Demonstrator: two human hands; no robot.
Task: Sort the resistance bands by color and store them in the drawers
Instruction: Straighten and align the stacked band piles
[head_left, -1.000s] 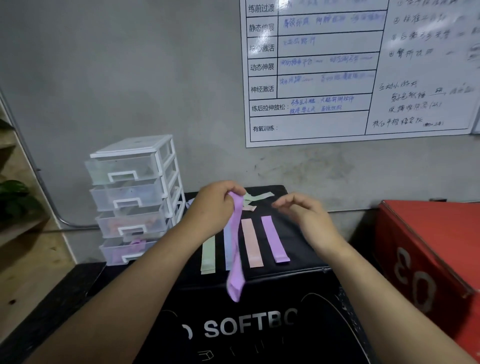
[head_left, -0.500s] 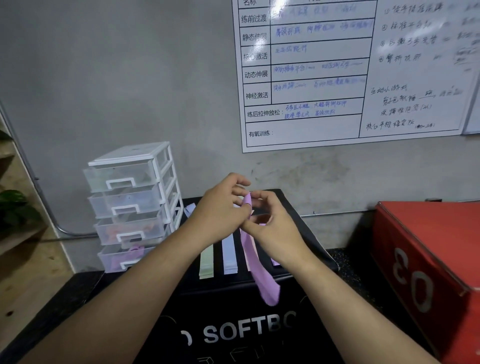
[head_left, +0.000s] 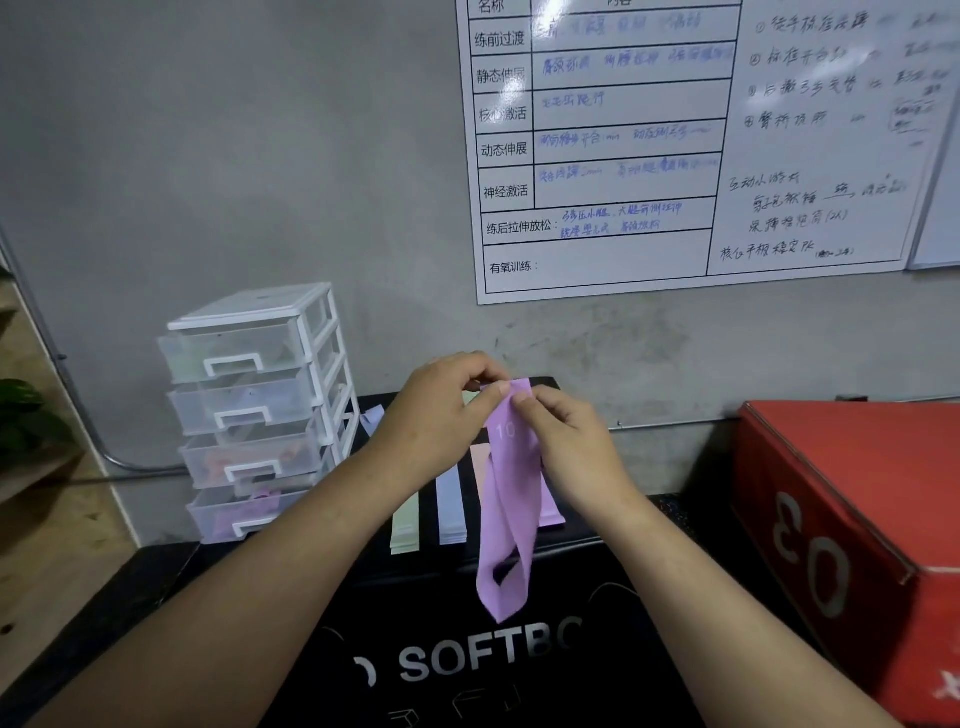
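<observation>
A purple resistance band (head_left: 506, 519) hangs as a loop above the black soft box (head_left: 363, 613). My left hand (head_left: 441, 415) and my right hand (head_left: 563, 441) both pinch its top end. Flat on the box lie a green band (head_left: 405, 525), a light blue band (head_left: 451, 512), a pink band (head_left: 480, 457) and another purple band (head_left: 551, 509), partly hidden behind the hanging one. A white four-drawer unit (head_left: 260, 410) stands at the left, all drawers closed, with a purple band visible in the bottom drawer (head_left: 244, 514).
A red box (head_left: 857, 530) marked 03 stands at the right. A whiteboard (head_left: 675, 140) hangs on the grey wall behind. A wooden shelf with a plant (head_left: 21, 415) is at the far left.
My right hand came in from the right and joined my left on the band's top end. The band now hangs spread into an open loop, shifted right. The view has dropped slightly.
</observation>
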